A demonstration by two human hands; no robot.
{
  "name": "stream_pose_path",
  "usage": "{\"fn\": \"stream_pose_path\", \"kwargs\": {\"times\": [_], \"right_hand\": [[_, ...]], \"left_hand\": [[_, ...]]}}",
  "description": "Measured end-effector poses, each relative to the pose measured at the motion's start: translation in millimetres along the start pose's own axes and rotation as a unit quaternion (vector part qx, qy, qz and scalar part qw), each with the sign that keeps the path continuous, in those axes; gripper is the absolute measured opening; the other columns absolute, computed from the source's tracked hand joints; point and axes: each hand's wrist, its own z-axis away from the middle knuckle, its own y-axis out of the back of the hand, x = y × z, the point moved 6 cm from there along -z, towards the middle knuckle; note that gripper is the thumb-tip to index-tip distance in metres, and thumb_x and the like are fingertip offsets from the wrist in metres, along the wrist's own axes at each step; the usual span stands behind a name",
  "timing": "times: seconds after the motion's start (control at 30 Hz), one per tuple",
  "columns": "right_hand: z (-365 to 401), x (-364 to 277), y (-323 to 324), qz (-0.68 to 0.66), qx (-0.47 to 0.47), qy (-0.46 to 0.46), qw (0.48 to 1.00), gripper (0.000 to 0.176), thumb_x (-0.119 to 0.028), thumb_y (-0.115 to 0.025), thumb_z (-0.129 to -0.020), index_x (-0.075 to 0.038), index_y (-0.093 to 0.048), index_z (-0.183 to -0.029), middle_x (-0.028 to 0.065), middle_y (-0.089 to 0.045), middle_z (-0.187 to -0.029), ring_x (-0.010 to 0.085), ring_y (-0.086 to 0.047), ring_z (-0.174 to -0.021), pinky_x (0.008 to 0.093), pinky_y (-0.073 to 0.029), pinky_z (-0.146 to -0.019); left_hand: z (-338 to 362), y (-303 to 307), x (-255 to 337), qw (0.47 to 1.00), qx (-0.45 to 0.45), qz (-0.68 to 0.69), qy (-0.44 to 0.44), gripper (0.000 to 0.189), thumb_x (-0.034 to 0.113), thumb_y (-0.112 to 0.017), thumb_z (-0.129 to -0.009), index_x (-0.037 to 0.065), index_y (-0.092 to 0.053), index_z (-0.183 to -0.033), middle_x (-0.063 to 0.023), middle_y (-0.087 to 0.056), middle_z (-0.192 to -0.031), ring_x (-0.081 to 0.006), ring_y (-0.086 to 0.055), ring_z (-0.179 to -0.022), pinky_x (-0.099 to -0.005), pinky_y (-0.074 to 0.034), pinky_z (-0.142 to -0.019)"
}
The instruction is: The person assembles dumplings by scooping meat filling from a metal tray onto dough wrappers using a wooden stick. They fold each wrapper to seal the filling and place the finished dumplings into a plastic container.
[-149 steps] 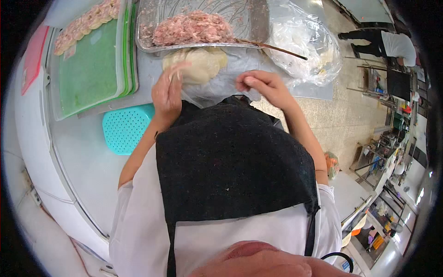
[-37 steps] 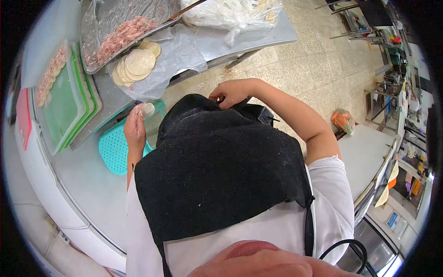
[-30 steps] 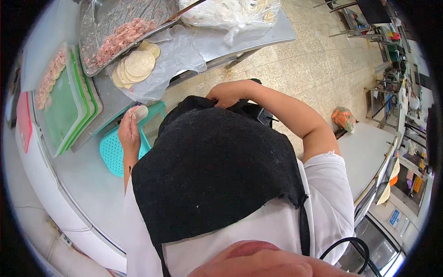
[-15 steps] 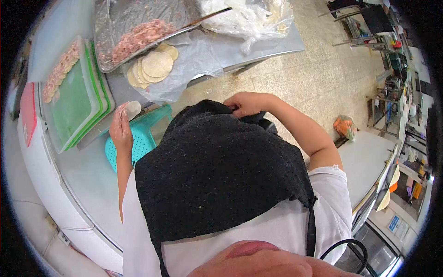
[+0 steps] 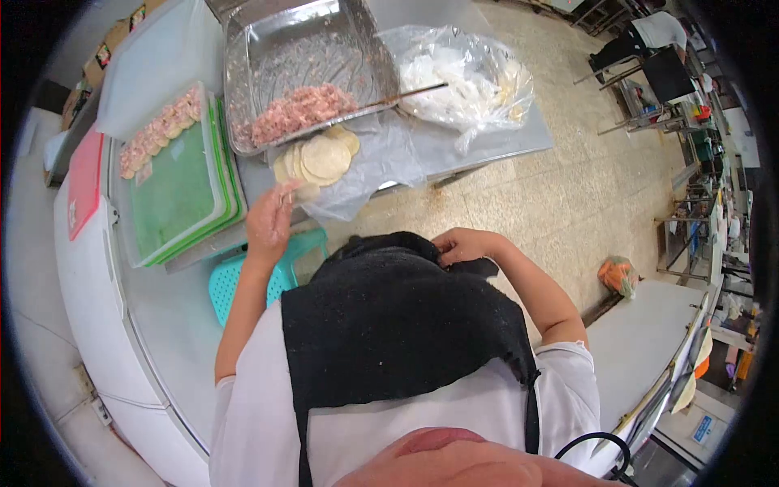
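My left hand (image 5: 270, 223) is raised beside the green-bottomed tray, its fingers closed on a pale round dumpling wrapper (image 5: 305, 193), somewhat blurred. Just beyond the fingertips, a fanned stack of dumpling wrappers (image 5: 326, 159) lies on a plastic sheet (image 5: 381, 158). Pink minced meat (image 5: 296, 112) is heaped along the near side of a metal tray (image 5: 302, 53). My right hand (image 5: 466, 243) is at my waist, fingers curled into the black apron (image 5: 398, 333); the fingertips are partly hidden by the cloth.
Stacked plastic trays with green bottoms (image 5: 174, 203) stand at left, the top one holding a row of filled dumplings (image 5: 158, 134). A stick (image 5: 406, 95) rests on the metal tray's edge. Nearby are a clear bag (image 5: 466, 81), a turquoise stool (image 5: 227, 288), and a seated person (image 5: 656, 31) far right.
My left hand has moved forward with the wrapper, closer to the wrapper stack. My right hand stays at the apron. The view has shifted, bringing more of the metal tray and bag into sight.
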Motion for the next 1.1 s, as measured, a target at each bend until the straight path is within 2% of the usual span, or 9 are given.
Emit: {"fn": "stream_pose_path", "kwargs": {"times": [0.13,0.23,0.33,0.37,0.47,0.5,0.77,1.0,1.1], "right_hand": [[-13,20,42,0.062,0.039,-0.005,0.997,0.031,-0.006,-0.055,-0.079,-0.004,-0.064,-0.108,0.0049,-0.067,-0.086,0.0128,-0.059,-0.077,0.0288,-0.048,-0.073],[-26,27,76,0.305,0.222,0.017,0.926,0.038,-0.006,-0.057,-0.077,-0.003,-0.062,-0.114,0.0207,-0.064,-0.102,0.0382,-0.061,-0.095,0.0437,-0.049,-0.081],[-28,47,97,0.431,0.238,-0.106,0.864,0.041,-0.009,-0.058,-0.078,-0.004,-0.058,-0.119,0.0213,-0.062,-0.106,0.0403,-0.059,-0.097,0.0447,-0.048,-0.085],[-27,50,101,0.418,0.275,0.008,0.866,0.044,-0.012,-0.058,-0.080,-0.006,-0.054,-0.123,0.0220,-0.061,-0.108,0.0406,-0.059,-0.098,0.0456,-0.046,-0.087],[11,-9,92,0.342,0.275,0.084,0.895,0.039,-0.013,-0.057,-0.082,-0.008,-0.057,-0.121,0.0213,-0.062,-0.108,0.0384,-0.059,-0.099,0.0449,-0.046,-0.088],[21,-24,87,0.338,0.235,0.090,0.907,0.031,-0.019,-0.053,-0.089,-0.006,-0.060,-0.116,0.0180,-0.064,-0.107,0.0364,-0.061,-0.095,0.0420,-0.048,-0.082],[41,2,72,0.367,0.049,0.076,0.926,0.031,-0.026,-0.054,-0.091,-0.006,-0.063,-0.113,0.0159,-0.066,-0.106,0.0325,-0.062,-0.095,0.0397,-0.049,-0.082],[71,-117,79,0.306,0.056,0.153,0.938,0.030,-0.023,-0.056,-0.089,-0.004,-0.062,-0.112,0.0159,-0.065,-0.102,0.0309,-0.061,-0.094,0.0399,-0.048,-0.083],[62,-181,87,0.347,0.131,0.284,0.884,0.026,-0.021,-0.057,-0.088,-0.005,-0.063,-0.108,0.0160,-0.064,-0.099,0.0320,-0.061,-0.092,0.0399,-0.048,-0.082]], "left_hand": [[7,-3,-6,1.000,0.016,0.005,0.021,0.023,0.009,-0.047,-0.092,0.000,-0.062,-0.106,-0.0174,-0.065,-0.100,-0.0328,-0.063,-0.092,-0.0360,-0.048,-0.081],[13,-5,-9,0.996,0.057,0.009,0.072,0.023,0.011,-0.046,-0.093,0.000,-0.062,-0.106,-0.0175,-0.065,-0.100,-0.0324,-0.063,-0.093,-0.0349,-0.047,-0.082],[15,-14,2,0.991,0.075,0.027,0.109,0.023,0.012,-0.047,-0.094,0.000,-0.062,-0.107,-0.0173,-0.065,-0.101,-0.0308,-0.063,-0.094,-0.0339,-0.047,-0.083],[14,-19,5,0.990,0.080,0.024,0.117,0.023,0.013,-0.048,-0.094,-0.001,-0.062,-0.107,-0.0170,-0.065,-0.102,-0.0302,-0.063,-0.094,-0.0337,-0.047,-0.083],[7,-36,19,0.988,0.094,0.027,0.118,0.024,0.014,-0.049,-0.094,-0.001,-0.062,-0.107,-0.0163,-0.065,-0.103,-0.0284,-0.063,-0.095,-0.0332,-0.047,-0.083],[2,-42,27,0.989,0.099,0.037,0.105,0.024,0.014,-0.050,-0.094,-0.002,-0.062,-0.107,-0.0160,-0.065,-0.103,-0.0271,-0.063,-0.095,-0.0327,-0.047,-0.083],[-1,-102,56,0.966,0.136,0.112,0.190,0.028,0.020,-0.054,-0.092,-0.003,-0.061,-0.107,-0.0152,-0.066,-0.099,-0.0233,-0.063,-0.091,-0.0302,-0.047,-0.082],[36,-127,36,0.955,0.060,0.131,0.259,0.033,0.025,-0.056,-0.091,-0.003,-0.061,-0.107,-0.0152,-0.067,-0.097,-0.0223,-0.063,-0.090,-0.0325,-0.047,-0.082],[35,-98,-4,0.943,0.102,0.114,0.296,0.035,0.026,-0.058,-0.090,-0.003,-0.060,-0.109,-0.0159,-0.067,-0.099,-0.0237,-0.063,-0.090,-0.0339,-0.047,-0.083]]}}
